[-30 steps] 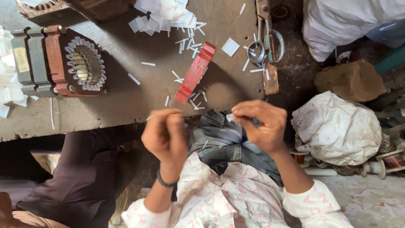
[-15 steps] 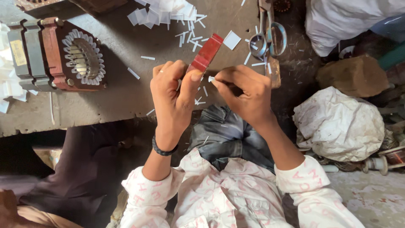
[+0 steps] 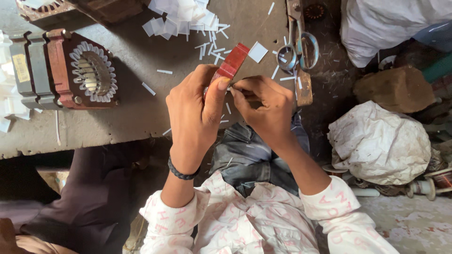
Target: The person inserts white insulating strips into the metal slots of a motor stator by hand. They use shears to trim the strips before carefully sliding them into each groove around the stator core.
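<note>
My left hand (image 3: 195, 113) and my right hand (image 3: 263, 106) meet fingertip to fingertip over the grey bench top (image 3: 132, 117). Between them they pinch a small white paper strip (image 3: 229, 88), mostly hidden by the fingers. A flat red bar (image 3: 234, 60) lies slanted on the bench right behind the hands. Its near end is covered by my left thumb, and I cannot tell whether the hand touches it. Short white strips lie scattered around it.
A motor stator (image 3: 89, 70) with white slot liners sits at the left. A pile of cut white paper (image 3: 181, 16) lies at the back, scissors (image 3: 301, 47) to the right. Right of the bench are a brown block (image 3: 395, 89) and white sacks (image 3: 376, 146).
Both hands have risen from near my lap to the bench, over the near end of the red bar, and come closer together.
</note>
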